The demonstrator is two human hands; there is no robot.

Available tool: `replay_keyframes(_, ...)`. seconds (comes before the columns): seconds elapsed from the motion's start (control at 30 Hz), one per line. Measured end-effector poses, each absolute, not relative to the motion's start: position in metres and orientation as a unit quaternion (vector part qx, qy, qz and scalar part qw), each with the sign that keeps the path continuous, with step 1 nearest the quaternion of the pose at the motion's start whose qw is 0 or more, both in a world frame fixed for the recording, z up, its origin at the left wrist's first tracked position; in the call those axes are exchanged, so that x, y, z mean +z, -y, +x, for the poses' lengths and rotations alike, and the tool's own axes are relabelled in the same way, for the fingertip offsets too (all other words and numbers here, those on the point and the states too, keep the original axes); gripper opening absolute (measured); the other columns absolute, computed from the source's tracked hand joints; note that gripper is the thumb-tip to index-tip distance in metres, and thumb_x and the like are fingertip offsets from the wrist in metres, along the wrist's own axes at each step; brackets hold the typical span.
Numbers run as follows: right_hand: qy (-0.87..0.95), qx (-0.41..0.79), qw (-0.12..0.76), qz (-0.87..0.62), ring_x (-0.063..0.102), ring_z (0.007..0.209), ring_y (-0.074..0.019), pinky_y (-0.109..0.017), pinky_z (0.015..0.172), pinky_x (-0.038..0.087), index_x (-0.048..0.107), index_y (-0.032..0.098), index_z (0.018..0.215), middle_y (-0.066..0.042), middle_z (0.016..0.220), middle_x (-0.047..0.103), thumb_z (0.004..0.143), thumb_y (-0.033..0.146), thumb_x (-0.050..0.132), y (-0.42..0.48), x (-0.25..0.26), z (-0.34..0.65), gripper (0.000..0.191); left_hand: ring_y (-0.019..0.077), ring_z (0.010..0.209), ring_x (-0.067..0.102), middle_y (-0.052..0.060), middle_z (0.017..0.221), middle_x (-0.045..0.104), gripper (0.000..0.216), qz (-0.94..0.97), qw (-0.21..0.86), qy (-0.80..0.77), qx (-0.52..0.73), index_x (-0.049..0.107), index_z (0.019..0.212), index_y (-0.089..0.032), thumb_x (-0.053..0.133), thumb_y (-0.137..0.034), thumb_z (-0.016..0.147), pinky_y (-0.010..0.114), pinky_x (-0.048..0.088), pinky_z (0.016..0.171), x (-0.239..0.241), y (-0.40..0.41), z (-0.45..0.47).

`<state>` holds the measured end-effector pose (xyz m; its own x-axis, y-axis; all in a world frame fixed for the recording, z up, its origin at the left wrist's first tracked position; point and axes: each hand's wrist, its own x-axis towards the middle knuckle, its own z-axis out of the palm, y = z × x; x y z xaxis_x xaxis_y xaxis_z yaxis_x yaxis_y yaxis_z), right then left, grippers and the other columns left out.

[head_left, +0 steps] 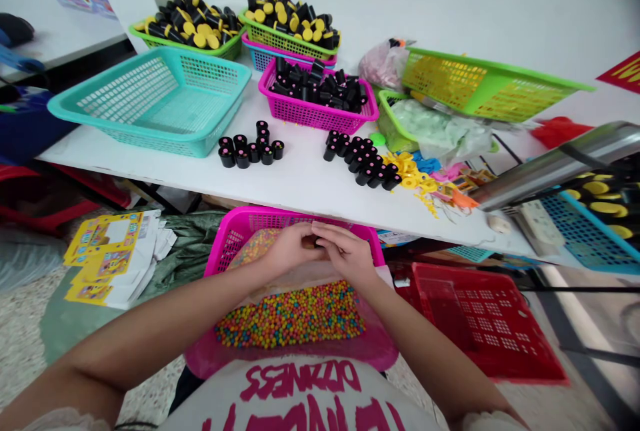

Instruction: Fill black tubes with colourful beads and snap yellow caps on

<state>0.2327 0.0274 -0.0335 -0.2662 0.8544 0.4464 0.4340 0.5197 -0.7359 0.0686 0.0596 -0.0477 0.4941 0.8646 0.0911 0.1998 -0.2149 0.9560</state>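
My left hand (291,246) and my right hand (349,252) meet over a pink basket (220,244) at my lap. Their fingers close together around something small and dark that is mostly hidden. The right fingers lie across the top of the left fingertips. Below them, many small multicoloured balls (300,314) lie in clear plastic inside the basket. More pale-coloured balls in a plastic bag (255,248) show beside my left wrist. On the white table (295,181) ahead, black cylinders with pink dots stand in a left group (243,154) and a right group (365,163).
Behind stand an empty turquoise basket (150,134), a magenta basket (320,114) of black pieces, and green baskets (220,51) of black-and-yellow pieces. Small yellow plastic parts (415,174) lie at right, near a metal tube (565,161). A red crate (490,324) sits below right; printed cartons (113,258) lie left.
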Motion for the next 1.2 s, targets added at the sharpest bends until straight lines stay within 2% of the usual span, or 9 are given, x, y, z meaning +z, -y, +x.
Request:
replay_keyframes(0.17,0.749,0.258,0.433,-0.431,0.064,0.113,-0.0184,-0.039,0.101,0.053,0.067,0.034,0.118,0.001,0.122,0.067,0.09,0.017,0.057,-0.027,-0.033,0.233,0.035,0.0167,0.079,0.064,0.002,0.088,0.073,0.015,0.719,0.484,-0.382,0.321,0.071,0.088,-0.018,0.071,-0.022,0.074,0.029,0.051,0.072,-0.044,-0.059,0.067)
replay_keyframes(0.37,0.74,0.258,0.458,-0.42,0.066,0.108,-0.018,-0.037,0.098,0.055,0.069,0.034,0.116,0.001,0.117,0.07,0.087,0.017,0.062,-0.026,-0.028,0.231,0.034,0.0159,0.079,0.064,0.002,0.09,0.073,0.016,0.724,0.473,-0.387,0.32,0.071,0.09,-0.017,0.071,-0.019,0.074,0.03,0.052,0.075,-0.04,-0.058,0.067)
replay_keyframes(0.6,0.699,0.285,0.47,-0.458,0.068,0.105,-0.0182,-0.039,0.093,0.057,0.068,0.029,0.116,-0.002,0.114,0.071,0.095,0.024,0.051,-0.022,-0.024,0.233,0.028,0.0174,0.082,0.064,0.004,0.092,0.072,0.023,0.708,0.502,-0.386,0.313,0.071,0.096,-0.017,0.073,-0.025,0.075,0.031,0.051,0.076,-0.036,-0.057,0.066)
replay_keyframes(0.87,0.678,0.325,0.479,-0.452,0.065,0.11,-0.0186,-0.041,0.099,0.053,0.064,0.03,0.119,-0.002,0.117,0.07,0.098,0.026,0.046,-0.02,-0.026,0.234,0.028,0.0167,0.078,0.063,0.002,0.087,0.071,0.027,0.701,0.508,-0.387,0.317,0.071,0.099,-0.021,0.075,-0.031,0.074,0.031,0.05,0.071,-0.041,-0.058,0.068)
replay_keyframes(1.07,0.676,0.325,0.492,-0.441,0.06,0.119,-0.0206,-0.045,0.105,0.049,0.063,0.032,0.121,-0.002,0.125,0.065,0.099,0.026,0.043,-0.022,-0.034,0.238,0.031,0.0179,0.092,0.065,0.003,0.105,0.073,0.032,0.704,0.525,-0.35,0.327,0.07,0.108,-0.025,0.072,-0.023,0.076,0.033,0.051,0.084,-0.037,-0.057,0.068)
replay_keyframes(1.2,0.699,0.289,0.495,-0.428,0.06,0.119,-0.0199,-0.044,0.106,0.048,0.065,0.03,0.118,-0.003,0.124,0.066,0.097,0.021,0.046,-0.024,-0.029,0.24,0.03,0.0182,0.093,0.066,0.003,0.106,0.073,0.032,0.703,0.52,-0.363,0.323,0.07,0.109,-0.024,0.072,-0.023,0.076,0.032,0.051,0.083,-0.032,-0.057,0.066)
